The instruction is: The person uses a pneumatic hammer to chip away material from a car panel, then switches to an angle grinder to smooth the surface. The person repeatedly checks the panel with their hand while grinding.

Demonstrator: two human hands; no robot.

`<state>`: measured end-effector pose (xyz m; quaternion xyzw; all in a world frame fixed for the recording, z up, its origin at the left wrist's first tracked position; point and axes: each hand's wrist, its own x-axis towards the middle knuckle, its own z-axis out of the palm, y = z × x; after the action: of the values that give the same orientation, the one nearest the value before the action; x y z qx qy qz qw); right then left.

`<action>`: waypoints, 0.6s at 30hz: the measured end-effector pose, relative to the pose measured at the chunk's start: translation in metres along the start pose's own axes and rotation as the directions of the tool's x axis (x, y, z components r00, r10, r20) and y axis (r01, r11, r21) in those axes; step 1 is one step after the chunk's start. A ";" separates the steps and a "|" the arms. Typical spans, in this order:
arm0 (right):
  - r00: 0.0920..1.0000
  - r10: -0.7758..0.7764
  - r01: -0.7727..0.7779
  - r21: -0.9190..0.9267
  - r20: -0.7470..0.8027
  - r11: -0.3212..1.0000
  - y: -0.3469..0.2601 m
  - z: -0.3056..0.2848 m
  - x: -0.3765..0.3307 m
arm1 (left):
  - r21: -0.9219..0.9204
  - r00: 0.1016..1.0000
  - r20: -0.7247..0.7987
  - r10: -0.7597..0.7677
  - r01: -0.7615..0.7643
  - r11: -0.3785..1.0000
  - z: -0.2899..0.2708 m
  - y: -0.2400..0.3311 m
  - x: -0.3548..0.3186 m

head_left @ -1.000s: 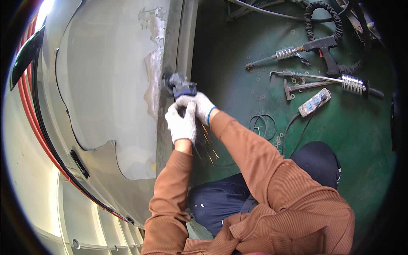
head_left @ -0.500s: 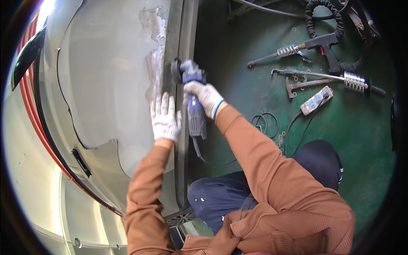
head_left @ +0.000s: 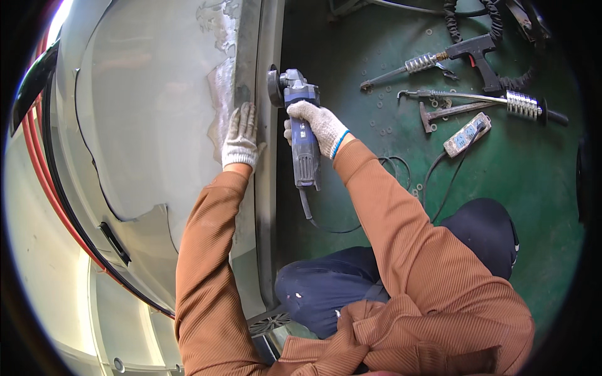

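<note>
My right hand (head_left: 320, 125), in a white knit glove, is wrapped round the body of a blue and grey angle grinder (head_left: 305, 144). The grinder's dark disc (head_left: 274, 86) stands upright beside the car's sill edge; I cannot tell whether it touches. Its cord trails from the lower end. My left hand (head_left: 241, 135), gloved as well, lies flat with outstretched fingers on the grey car door panel (head_left: 157, 113), close to its lower edge. Just left of those fingers runs a rough, stripped patch (head_left: 221, 94) with flaking paint edges.
On the green floor (head_left: 376, 169) to the right lie a pistol-handled pulling tool (head_left: 475, 56), a slide hammer (head_left: 522, 105), a hammer (head_left: 426, 118) and a power strip (head_left: 467, 134). Several small washers are scattered near them. Red hoses (head_left: 47, 163) curve along the far left.
Both hands have moved up a little in the view. The grinder has shifted right, away from the panel, while the left hand has slid farther up along the door edge.
</note>
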<state>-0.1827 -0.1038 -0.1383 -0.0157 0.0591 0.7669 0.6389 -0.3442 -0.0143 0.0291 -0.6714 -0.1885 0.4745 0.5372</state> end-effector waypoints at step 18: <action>0.997 0.076 -0.068 -0.199 0.031 0.978 0.075 0.027 0.013 | -0.178 0.756 0.651 0.072 0.244 -0.953 -0.039 0.122 -0.113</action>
<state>-0.2578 -0.1010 -0.1080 -0.0624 -0.0292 0.7917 0.6070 -0.3971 -0.1643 -0.0331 -0.4797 -0.7377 -0.2395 -0.4102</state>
